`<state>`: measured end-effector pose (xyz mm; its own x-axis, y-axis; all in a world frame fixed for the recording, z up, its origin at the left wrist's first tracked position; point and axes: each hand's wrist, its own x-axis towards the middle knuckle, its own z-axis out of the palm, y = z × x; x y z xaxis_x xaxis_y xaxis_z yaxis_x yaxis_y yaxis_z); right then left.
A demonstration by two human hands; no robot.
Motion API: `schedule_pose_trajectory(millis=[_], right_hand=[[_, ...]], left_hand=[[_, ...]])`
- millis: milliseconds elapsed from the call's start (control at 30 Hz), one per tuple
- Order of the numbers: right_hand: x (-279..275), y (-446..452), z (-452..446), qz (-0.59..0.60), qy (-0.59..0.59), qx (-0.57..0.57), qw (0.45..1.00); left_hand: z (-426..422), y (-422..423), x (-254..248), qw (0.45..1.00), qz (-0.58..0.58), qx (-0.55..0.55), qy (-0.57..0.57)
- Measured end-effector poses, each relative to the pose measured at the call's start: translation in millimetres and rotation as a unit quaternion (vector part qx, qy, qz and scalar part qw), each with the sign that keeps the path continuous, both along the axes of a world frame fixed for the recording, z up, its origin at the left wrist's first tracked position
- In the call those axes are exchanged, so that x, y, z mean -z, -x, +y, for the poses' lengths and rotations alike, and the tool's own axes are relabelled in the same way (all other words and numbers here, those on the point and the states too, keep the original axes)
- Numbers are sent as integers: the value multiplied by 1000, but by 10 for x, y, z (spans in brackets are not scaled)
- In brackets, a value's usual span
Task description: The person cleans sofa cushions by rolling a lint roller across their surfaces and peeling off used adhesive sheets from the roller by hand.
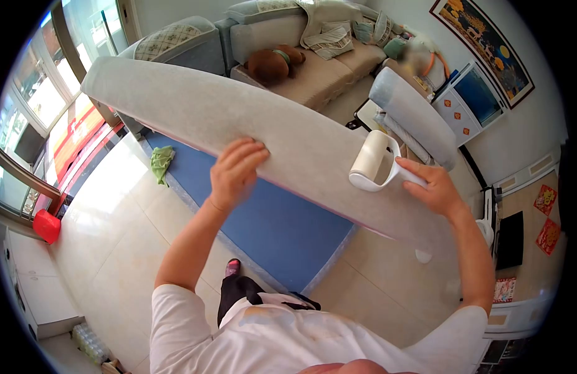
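Note:
A long pale grey cushion (288, 131) stretches across the view in front of me, from the upper left to the lower right. My left hand (235, 173) is at its middle, with bent fingers on or just over the fabric; what they grip, if anything, is hidden. My right hand (433, 186) is closed round the white handle of a lint roller (371, 156). The roller's cream cylinder lies against or just above the right part of the cushion.
Below the cushion a blue mat (276, 230) lies on the tiled floor, with a green cloth (161, 163) at its left edge. Behind stands a sofa (326, 75) with a brown plush toy (270, 65). A red stool (47, 226) is at the left.

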<state>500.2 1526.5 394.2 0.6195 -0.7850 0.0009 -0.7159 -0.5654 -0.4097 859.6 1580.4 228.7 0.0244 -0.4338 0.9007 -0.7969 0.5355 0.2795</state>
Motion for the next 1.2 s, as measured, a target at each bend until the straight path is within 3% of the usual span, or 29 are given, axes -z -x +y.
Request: schedule_pose_trajectory(millis=[367, 533, 600, 733, 800, 833, 867, 900, 1200], right_hand=[[35, -1509, -255, 47, -44, -76, 995], [148, -2202, -457, 28, -29, -84, 996], [232, -2429, -577, -32, 16, -107, 994], [226, -2426, -720, -58, 20, -92, 994], [195, -2158, -660, -48, 36, -77, 995], [177, -2001, -626, -37, 53, -63, 996], [150, -1837, -543, -24, 34, -50, 998], [139, -1663, -419, -11, 9, -36, 999], [161, 40, 542, 0, 69, 65, 996]], left_hand=[[251, 79, 322, 976, 36, 212, 31], [144, 80, 345, 968, 38, 244, 41], [48, 73, 298, 969, 40, 237, 51], [-109, -56, 168, 966, -6, 257, 13], [-12, -325, 109, 977, -27, 209, -19], [-39, -550, 182, 997, -7, 71, 29], [-169, -688, 401, 911, 358, 198, 56], [-95, -1037, 18, 981, 89, -158, 63], [-381, -1328, -128, 984, 68, -159, 38]])
